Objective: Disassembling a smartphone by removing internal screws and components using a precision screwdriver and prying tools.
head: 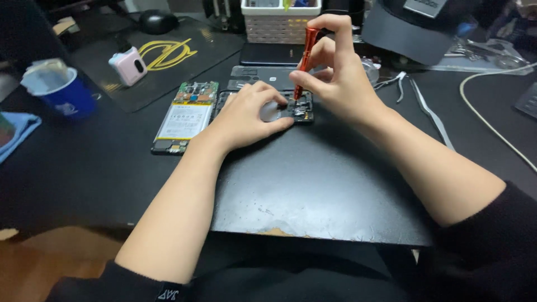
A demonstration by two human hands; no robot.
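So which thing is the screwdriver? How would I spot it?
Look at the black mat in the middle of the desk, then at the right hand above its far edge. The screwdriver stands upright in those fingers: a thin, shiny orange-red stick, the only one here, its tip on the small black phone part.

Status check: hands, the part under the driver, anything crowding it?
Right hand grips orange screwdriver, tip down on black phone frame. Left hand pins the frame. Opened phone with battery lies just left, apart.

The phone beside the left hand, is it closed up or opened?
Opened: the phone lies back off, its white battery and green circuit board bare.
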